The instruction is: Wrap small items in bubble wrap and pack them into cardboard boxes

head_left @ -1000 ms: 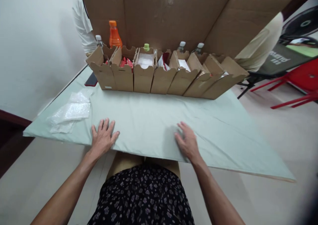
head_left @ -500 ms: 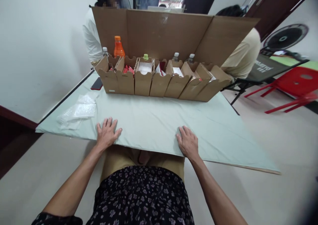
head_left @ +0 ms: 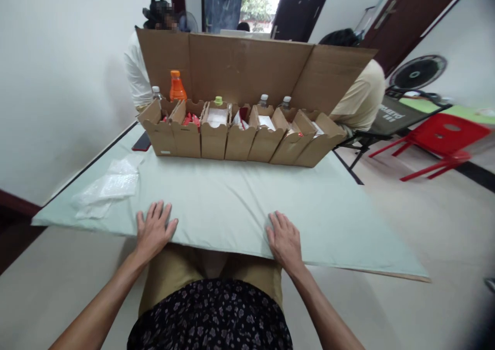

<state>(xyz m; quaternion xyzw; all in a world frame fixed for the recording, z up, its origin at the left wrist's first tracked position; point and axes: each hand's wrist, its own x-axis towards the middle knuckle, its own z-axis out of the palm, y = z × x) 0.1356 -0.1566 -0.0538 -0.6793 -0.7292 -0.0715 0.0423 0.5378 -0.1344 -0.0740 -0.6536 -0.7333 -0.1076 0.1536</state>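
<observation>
My left hand [head_left: 154,230] lies flat near the front edge of the table [head_left: 216,205], its fingers spread and nothing in it. Just beyond it on the left is crumpled bubble wrap [head_left: 110,185], not touched. My right hand [head_left: 285,238] also rests palm down by the front edge, fingers stretched out and holding nothing. Farther back, a row of cardboard file boxes [head_left: 212,144] stands side by side, several of them holding packets and white items. What lies deep inside the boxes is hidden.
Behind the boxes stands a tall cardboard screen [head_left: 247,64]. An orange bottle [head_left: 177,87] and several clear bottles are in front of it. A dark phone [head_left: 141,142] lies at left. Two people sit beyond the screen. A red chair [head_left: 441,138] stands at right.
The camera view has shifted, so the table and boxes appear lower and slightly left. Both hands stay flat on the table, and nothing has been picked up.
</observation>
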